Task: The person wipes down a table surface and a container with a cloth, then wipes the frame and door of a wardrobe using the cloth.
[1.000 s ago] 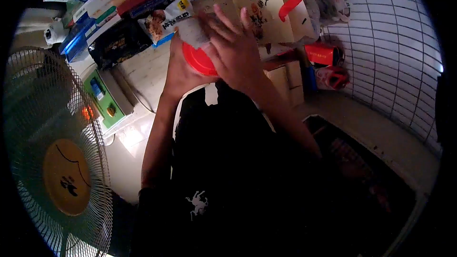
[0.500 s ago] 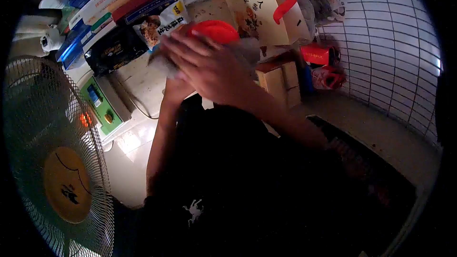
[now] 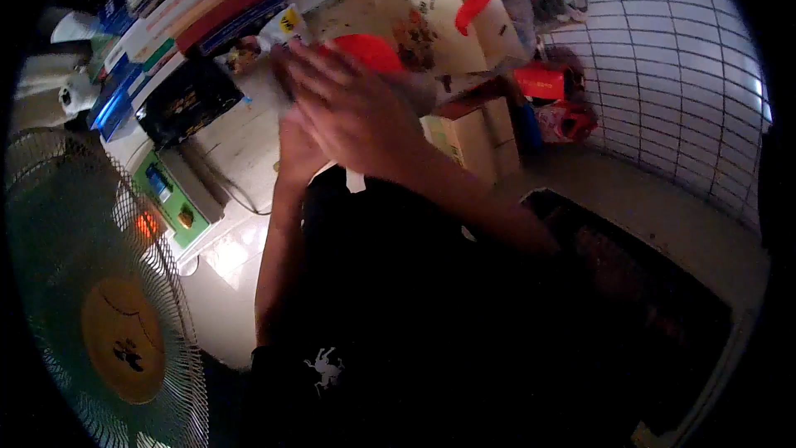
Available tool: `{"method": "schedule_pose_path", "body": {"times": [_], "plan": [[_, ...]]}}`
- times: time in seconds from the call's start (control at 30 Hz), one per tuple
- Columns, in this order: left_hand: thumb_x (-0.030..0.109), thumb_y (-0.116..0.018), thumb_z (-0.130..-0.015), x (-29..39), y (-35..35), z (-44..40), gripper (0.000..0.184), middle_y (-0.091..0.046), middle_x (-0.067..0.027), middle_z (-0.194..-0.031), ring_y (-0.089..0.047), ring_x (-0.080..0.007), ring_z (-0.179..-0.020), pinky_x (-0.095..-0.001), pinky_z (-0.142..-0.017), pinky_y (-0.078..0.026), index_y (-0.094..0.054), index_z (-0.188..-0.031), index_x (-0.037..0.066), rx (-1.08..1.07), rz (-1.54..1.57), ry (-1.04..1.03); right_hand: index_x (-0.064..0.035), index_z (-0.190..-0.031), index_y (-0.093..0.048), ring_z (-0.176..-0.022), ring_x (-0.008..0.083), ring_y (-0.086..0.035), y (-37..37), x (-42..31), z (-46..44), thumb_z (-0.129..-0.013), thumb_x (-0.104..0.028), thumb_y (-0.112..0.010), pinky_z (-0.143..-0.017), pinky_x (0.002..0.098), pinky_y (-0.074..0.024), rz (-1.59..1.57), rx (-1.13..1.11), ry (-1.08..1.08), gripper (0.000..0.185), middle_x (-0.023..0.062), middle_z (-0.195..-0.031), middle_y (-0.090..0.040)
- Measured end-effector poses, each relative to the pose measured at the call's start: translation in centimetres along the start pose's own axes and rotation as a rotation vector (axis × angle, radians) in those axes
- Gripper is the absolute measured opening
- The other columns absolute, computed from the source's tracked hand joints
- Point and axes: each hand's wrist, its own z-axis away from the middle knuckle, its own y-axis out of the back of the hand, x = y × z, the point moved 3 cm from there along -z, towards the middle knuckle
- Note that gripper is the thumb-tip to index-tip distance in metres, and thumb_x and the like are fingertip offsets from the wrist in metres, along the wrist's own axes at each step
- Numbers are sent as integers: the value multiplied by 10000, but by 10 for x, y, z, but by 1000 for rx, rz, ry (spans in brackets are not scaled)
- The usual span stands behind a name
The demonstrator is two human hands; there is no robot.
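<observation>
My right hand (image 3: 361,116) lies across my left hand (image 3: 300,148), its fingers stretched toward the upper left and smeared by motion. Most of the left fingers are hidden beneath it. Just beyond the hands shows a round red thing (image 3: 369,50), partly covered; its kind is unclear. A greyish, blurred thing (image 3: 419,90) sticks out to the right, behind the right hand. Whether either hand touches it I cannot make out. Left of the fingers are a black packet (image 3: 186,104) and a white food packet with a yellow label (image 3: 286,23).
A cream open box (image 3: 439,17) with red strips stands at the back. Cardboard boxes (image 3: 481,137) and red packages (image 3: 543,83) are at the right, near a wire grid (image 3: 663,75). A fan (image 3: 116,299) fills the lower left beside a green-topped device (image 3: 174,199).
My hands stay stacked, the right shifting slightly over the left. The view has tilted a little. The greyish thing that showed left of the fingers is now less visible.
</observation>
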Motion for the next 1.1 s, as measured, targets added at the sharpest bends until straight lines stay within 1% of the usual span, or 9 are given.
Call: {"method": "schedule_pose_path", "body": {"times": [0.07, 0.23, 0.27, 0.33, 0.4, 0.6, 0.83, 1.0, 1.1], "plan": [[355, -922, -486, 14, 8, -10, 1148, -427, -175, -1371, -415, -327, -1291, -411, -1089, -319, -329, -1413, 26, -4, 108, 141, 31, -1211, -562, -1356, 300, -380, -1, 23, -5, -898, -199, -554, -1112, 442, -286, -40, 74, -126, 388, 151, -1435, -436], [329, -950, -408, 23, 0, -22, 1190, -433, -158, -1352, -467, -307, -1239, -412, -1060, -372, -338, -1384, 33, 121, 205, 37, 34, -1371, -372, -1308, 403, -390, 10, 19, 80, -913, -166, -499, -1112, 467, -288, -482, 213, -419, 516, 246, -1377, -441], [329, -950, -408, 22, -4, -27, 1190, -433, -158, -1352, -467, -307, -1239, -412, -1060, -372, -338, -1384, 33, 132, 204, 28, 36, -1395, -329, -1286, 409, -411, 2, 11, 109, -922, -189, -489, -1103, 475, -305, -654, 164, -486, 548, 249, -1363, -449], [319, -955, -411, 22, -10, -35, 1176, -448, -159, -1334, -469, -304, -1236, -411, -1060, -373, -348, -1374, 25, 163, 54, 9, 33, -1354, -384, -1222, 408, -473, -26, -3, 177, -960, -235, -432, -1049, 474, -369, -530, -261, -676, 478, 244, -1318, -488], [325, -955, -425, 34, -17, -56, 1150, -455, -163, -1318, -477, -306, -1221, -417, -1053, -376, -361, -1360, 19, 182, 54, -61, 15, -1254, -496, -1083, 366, -574, -24, -8, 186, -987, -313, -413, -930, 442, -452, -688, -489, -999, 431, 221, -1185, -586], [313, -952, -454, 16, -33, -97, 1089, -462, -161, -1294, -488, -306, -1194, -423, -1029, -395, -380, -1330, 10, 249, 46, -109, 7, -1090, -607, -859, 213, -599, -17, 6, 211, -1003, -429, -399, -801, 363, -470, -967, -10, -1217, 491, 141, -939, -670], [368, -955, -438, 5, -29, -105, 1142, -442, -163, -1297, -469, -314, -1213, -436, -1034, -393, -358, -1339, 1, 300, -14, -187, 10, -1124, -597, -870, 213, -603, -34, 11, 227, -1004, -396, -429, -814, 365, -471, -955, -39, -1135, 455, 138, -942, -672], [425, -944, -443, 7, -26, -104, 1217, -421, -182, -1324, -430, -335, -1253, -456, -1061, -363, -308, -1388, -4, 271, -119, -238, 10, -1135, -571, -973, 232, -602, -25, 11, 211, -986, -404, -472, -877, 364, -466, -990, -338, -1098, 452, 149, -1020, -655], [462, -927, -462, 15, -19, -97, 1263, -387, -204, -1376, -382, -357, -1295, -470, -1087, -323, -265, -1436, 5, 295, -120, -220, 3, -1156, -549, -990, 262, -607, -47, 22, 222, -972, -386, -508, -879, 372, -469, -979, -355, -1043, 433, 157, -1038, -650]]}}
